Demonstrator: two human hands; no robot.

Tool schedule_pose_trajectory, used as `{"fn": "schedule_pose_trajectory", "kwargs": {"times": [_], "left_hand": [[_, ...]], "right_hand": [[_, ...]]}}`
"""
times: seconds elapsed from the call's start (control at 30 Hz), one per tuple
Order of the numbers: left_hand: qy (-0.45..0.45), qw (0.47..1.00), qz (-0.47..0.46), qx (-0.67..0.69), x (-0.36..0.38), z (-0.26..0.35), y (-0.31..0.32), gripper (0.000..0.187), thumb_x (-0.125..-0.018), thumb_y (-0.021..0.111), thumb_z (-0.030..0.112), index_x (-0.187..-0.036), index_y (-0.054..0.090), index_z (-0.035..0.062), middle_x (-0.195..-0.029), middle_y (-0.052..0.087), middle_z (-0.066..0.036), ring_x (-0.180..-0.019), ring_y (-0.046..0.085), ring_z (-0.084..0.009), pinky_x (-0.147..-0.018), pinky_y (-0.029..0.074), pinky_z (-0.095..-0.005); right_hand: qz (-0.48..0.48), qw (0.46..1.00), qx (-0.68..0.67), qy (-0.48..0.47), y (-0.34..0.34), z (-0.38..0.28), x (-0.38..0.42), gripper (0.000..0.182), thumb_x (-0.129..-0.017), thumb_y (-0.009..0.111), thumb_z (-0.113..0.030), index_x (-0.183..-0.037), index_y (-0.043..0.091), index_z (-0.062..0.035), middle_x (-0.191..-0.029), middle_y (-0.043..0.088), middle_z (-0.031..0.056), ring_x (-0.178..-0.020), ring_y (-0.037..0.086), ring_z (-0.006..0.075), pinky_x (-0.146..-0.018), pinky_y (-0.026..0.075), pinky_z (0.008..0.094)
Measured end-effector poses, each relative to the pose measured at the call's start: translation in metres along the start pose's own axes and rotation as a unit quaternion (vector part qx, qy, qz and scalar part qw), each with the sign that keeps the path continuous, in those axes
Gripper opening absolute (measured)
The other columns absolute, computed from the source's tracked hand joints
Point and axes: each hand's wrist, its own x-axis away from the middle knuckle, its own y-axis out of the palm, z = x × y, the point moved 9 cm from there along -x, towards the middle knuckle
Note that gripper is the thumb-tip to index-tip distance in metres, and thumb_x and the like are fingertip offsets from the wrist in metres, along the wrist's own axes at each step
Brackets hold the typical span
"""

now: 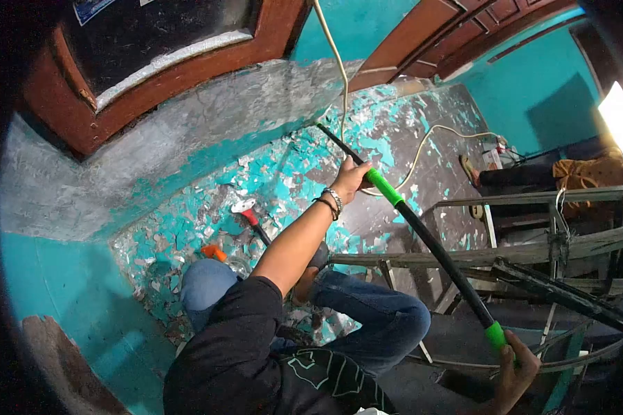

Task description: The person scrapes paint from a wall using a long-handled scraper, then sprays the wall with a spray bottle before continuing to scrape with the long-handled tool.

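Note:
A long black pole with green grips (pixel 436 245) runs diagonally from the flaking wall base down to the lower right. My left hand (pixel 349 181), with a bracelet at its wrist, is closed round the pole just above the middle green sleeve. At the lower green end, the fingers of my right hand (pixel 518 366) are closed on the pole. Its far tip lies low by the wall, among paint flakes (pixel 284 180). Below my left forearm, a tool with a red collar and pale round head (pixel 246 209) lies on the floor, partly hidden by the arm.
A weathered frame of bars (pixel 457 258) stands at the right. Behind it are another person's legs (pixel 519 176) and a bright lamp (pixel 619 117). A pale cable (pixel 345 76) hangs down and crosses the floor. An orange object (pixel 213 252) lies near my knee.

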Motion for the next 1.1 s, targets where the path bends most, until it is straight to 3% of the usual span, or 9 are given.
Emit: {"fn": "schedule_pose_trajectory", "kwargs": {"times": [0.1,0.13,0.27,0.43,0.5,0.53,0.6,0.97,1.1], "left_hand": [[0.053,0.999,-0.009,0.009,0.012,0.007,0.01,0.021,-0.084,0.055,0.018,-0.094,0.041,0.0054,-0.081,0.053,-0.005,-0.068,0.058,-0.0155,-0.059,0.054,-0.031],[0.069,0.997,-0.015,0.037,0.014,0.011,0.015,0.02,-0.084,0.055,0.017,-0.093,0.042,0.0057,-0.08,0.053,-0.004,-0.068,0.057,-0.0153,-0.059,0.053,-0.0302],[-0.022,1.0,0.012,-0.006,-0.01,-0.011,-0.021,0.02,-0.084,0.054,0.017,-0.093,0.043,0.0026,-0.079,0.056,-0.007,-0.068,0.059,-0.0177,-0.062,0.053,-0.0332],[0.041,0.997,0.056,-0.033,0.006,0.002,-0.009,0.023,-0.084,0.055,0.017,-0.096,0.043,0.0013,-0.083,0.056,-0.009,-0.068,0.06,-0.0174,-0.061,0.053,-0.031],[0.046,0.998,0.039,-0.004,0.005,0.002,-0.009,0.024,-0.084,0.055,0.017,-0.097,0.041,0.0015,-0.082,0.056,-0.008,-0.068,0.059,-0.0174,-0.06,0.053,-0.0307],[0.03,0.999,0.011,-0.007,0.0,-0.007,-0.013,0.025,-0.084,0.056,0.017,-0.097,0.041,0.0014,-0.082,0.056,-0.008,-0.068,0.059,-0.0172,-0.061,0.053,-0.0308],[0.005,0.999,-0.008,-0.037,0.003,-0.006,-0.006,0.024,-0.083,0.056,0.015,-0.096,0.041,0.0013,-0.082,0.055,-0.007,-0.07,0.059,-0.0165,-0.061,0.054,-0.0312],[0.087,0.995,0.051,0.001,0.093,0.03,0.02,0.028,-0.082,0.058,0.018,-0.097,0.042,0.0005,-0.082,0.054,-0.006,-0.068,0.057,-0.014,-0.059,0.051,-0.0292],[0.119,0.99,0.071,-0.02,0.126,0.042,0.008,0.031,-0.083,0.056,0.019,-0.1,0.041,-0.0011,-0.08,0.054,-0.006,-0.065,0.057,-0.0135,-0.055,0.051,-0.0275]], "right_hand": [[-0.027,0.999,-0.025,0.004,-0.003,0.011,0.011,0.025,-0.085,0.056,-0.014,-0.104,0.06,0.0007,-0.072,0.061,0.0081,-0.057,0.049,0.0091,-0.051,0.04,0.022],[0.016,0.995,-0.084,0.059,-0.015,0.021,0.021,0.03,-0.08,0.059,-0.021,-0.096,0.062,0.0049,-0.072,0.063,0.0173,-0.068,0.061,0.0191,-0.063,0.047,0.0311],[-0.049,0.991,-0.039,0.115,0.031,0.003,-0.008,0.027,-0.079,0.06,-0.017,-0.094,0.062,0.0049,-0.075,0.062,0.0184,-0.069,0.061,0.0214,-0.063,0.047,0.0327],[0.022,0.999,-0.033,0.017,0.002,0.006,0.006,0.025,-0.08,0.058,-0.014,-0.097,0.062,0.0035,-0.073,0.062,0.0176,-0.067,0.06,0.021,-0.06,0.045,0.0323],[-0.06,0.997,-0.037,0.032,0.008,0.02,0.005,0.025,-0.077,0.057,-0.008,-0.098,0.06,0.0049,-0.077,0.062,0.0227,-0.077,0.063,0.0303,-0.069,0.05,0.0367],[-0.066,0.996,-0.04,0.036,0.013,0.025,0.009,0.025,-0.077,0.057,-0.008,-0.098,0.06,0.0049,-0.077,0.062,0.0227,-0.077,0.063,0.0303,-0.069,0.05,0.0367],[-0.009,0.999,-0.044,0.0,0.01,0.011,0.003,0.025,-0.085,0.055,-0.015,-0.103,0.06,0.0014,-0.072,0.061,0.0085,-0.058,0.049,0.0089,-0.051,0.039,0.0219],[-0.135,0.976,-0.17,0.009,-0.036,0.042,0.072,0.032,-0.089,0.048,-0.015,-0.116,0.05,0.0028,-0.09,0.061,0.011,-0.075,0.056,0.0126,-0.067,0.043,0.02],[-0.174,0.98,-0.092,0.029,-0.038,0.025,0.091,0.031,-0.089,0.048,-0.014,-0.114,0.052,0.0034,-0.091,0.061,0.0115,-0.074,0.056,0.0125,-0.067,0.043,0.0206]]}}
